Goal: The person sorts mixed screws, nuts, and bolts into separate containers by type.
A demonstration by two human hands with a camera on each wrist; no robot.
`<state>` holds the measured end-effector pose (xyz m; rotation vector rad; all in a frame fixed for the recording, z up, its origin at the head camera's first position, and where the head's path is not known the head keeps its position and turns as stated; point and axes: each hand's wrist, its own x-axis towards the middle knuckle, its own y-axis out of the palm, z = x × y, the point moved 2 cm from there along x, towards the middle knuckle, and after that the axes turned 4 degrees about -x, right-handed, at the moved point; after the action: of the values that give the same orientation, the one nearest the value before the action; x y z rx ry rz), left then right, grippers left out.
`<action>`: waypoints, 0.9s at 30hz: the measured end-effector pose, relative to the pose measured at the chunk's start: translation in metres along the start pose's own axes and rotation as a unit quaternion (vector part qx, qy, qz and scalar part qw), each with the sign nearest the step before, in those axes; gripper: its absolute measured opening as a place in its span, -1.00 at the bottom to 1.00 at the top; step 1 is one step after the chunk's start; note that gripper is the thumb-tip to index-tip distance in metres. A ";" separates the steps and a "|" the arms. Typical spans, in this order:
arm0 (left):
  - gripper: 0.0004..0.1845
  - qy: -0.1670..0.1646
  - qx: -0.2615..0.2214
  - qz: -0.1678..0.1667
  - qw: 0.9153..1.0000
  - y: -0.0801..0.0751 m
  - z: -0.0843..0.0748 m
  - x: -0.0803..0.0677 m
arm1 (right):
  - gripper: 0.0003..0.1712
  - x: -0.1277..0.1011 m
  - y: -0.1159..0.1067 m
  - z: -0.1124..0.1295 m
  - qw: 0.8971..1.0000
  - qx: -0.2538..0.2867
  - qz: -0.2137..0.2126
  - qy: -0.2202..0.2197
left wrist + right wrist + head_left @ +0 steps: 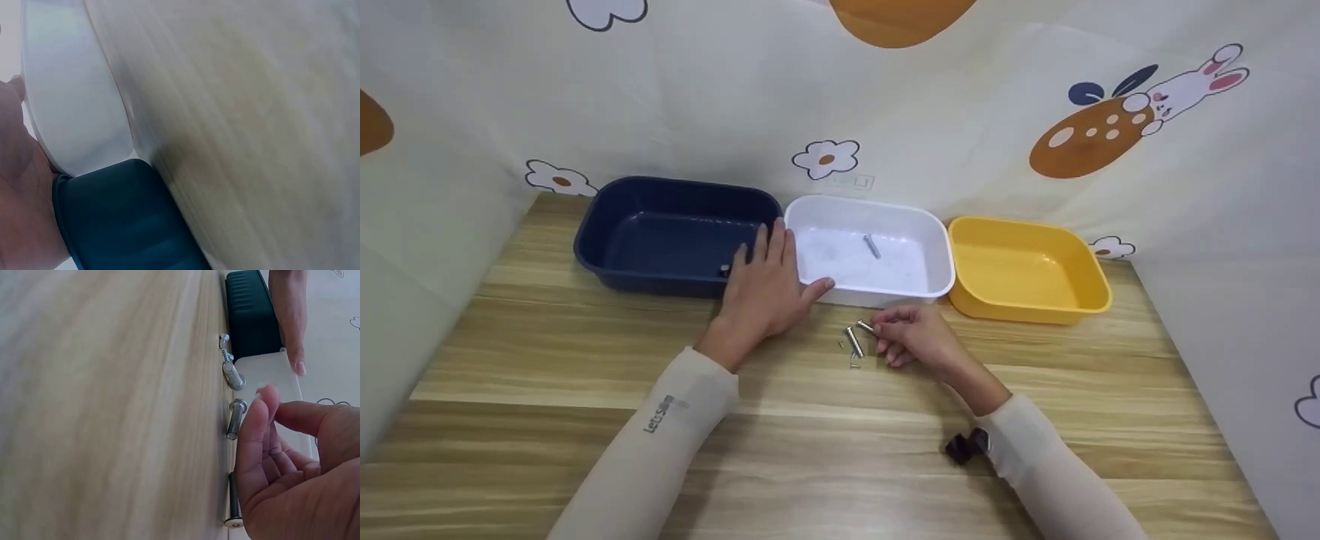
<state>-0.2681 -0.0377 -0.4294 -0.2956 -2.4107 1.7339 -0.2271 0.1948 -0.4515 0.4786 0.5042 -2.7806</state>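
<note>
My left hand (765, 292) lies with extended fingers over the adjoining rims of the navy bin (615, 281) and the white bin (877, 298). Beside several metal bolts on the table is my right hand (919, 337), its fingers loosely bent. In the right wrist view its thumb and fingertips (256, 416) come close together, and no object shows between them. One bolt (853, 342) lies left of this hand; another bolt (865, 327) reaches toward its fingertips. Tiny screws (854, 366) lie nearby. A bolt (871, 246) rests inside the white bin.
A yellow bin (1027, 311) stands right of the white one. Inside the navy bin, a small dark piece (724, 270) shows beside the left hand. A black clip-like object (966, 446) is by the right cuff. Patterned cloth (945, 112) rises behind the wooden table (825, 465).
</note>
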 end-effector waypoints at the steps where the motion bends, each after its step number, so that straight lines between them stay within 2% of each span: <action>1: 0.17 0.000 -0.001 -0.001 1.000 0.000 0.000 0.000 | -0.71 0.000 0.001 -0.001 1.000 -0.006 0.001 0.004; 7: 0.13 -0.001 -0.005 -0.003 1.000 0.000 0.000 -0.001 | -0.72 0.001 0.006 -0.002 0.999 -0.033 0.002 0.018; 14: 0.13 -0.002 -0.004 -0.003 1.000 -0.002 -0.001 -0.001 | -0.82 0.003 0.010 0.000 0.997 -0.076 -0.013 0.006; 27: 0.15 0.003 -0.007 -0.006 1.000 0.000 -0.001 0.000 | -0.90 0.003 0.011 -0.001 0.996 -0.086 -0.018 0.015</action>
<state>-0.2676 -0.0369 -0.4291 -0.2883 -2.4168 1.7086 -0.2260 0.1848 -0.4568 0.4782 0.7579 -2.7352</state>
